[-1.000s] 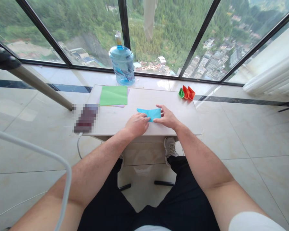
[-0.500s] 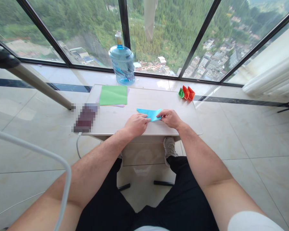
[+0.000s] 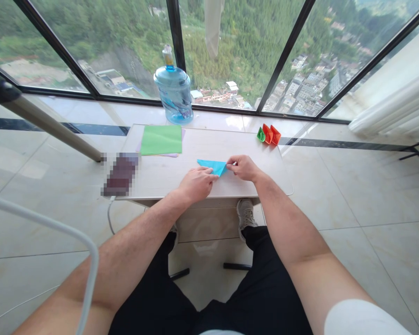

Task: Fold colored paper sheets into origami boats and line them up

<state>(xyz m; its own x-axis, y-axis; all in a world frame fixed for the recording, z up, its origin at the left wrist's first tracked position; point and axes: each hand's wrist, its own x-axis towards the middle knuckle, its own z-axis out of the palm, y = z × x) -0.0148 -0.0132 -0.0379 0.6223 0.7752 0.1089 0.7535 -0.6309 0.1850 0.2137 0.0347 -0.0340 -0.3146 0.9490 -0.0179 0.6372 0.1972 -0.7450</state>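
A sheet of blue origami paper (image 3: 211, 165), folded into a pointed shape, lies on the small white table (image 3: 167, 179). Resting on its near left part is my left hand (image 3: 198, 182), with the fingers stretched out and pressing it down. My right hand (image 3: 242, 167) pinches the paper's right end between thumb and fingertips. The fingertips hide part of that end.
Green paper (image 3: 161, 139) lies over other coloured sheets at the table's back left. Small folded pieces, a green one (image 3: 260, 134) and red ones (image 3: 271, 134), stand back right. A blurred-out item (image 3: 120, 174) sits front left; a water jug (image 3: 174, 95) stands behind.
The right end of the blue paper has been folded over, so its outline is now more pointed. My right hand has moved slightly left; my left hand keeps pressing.
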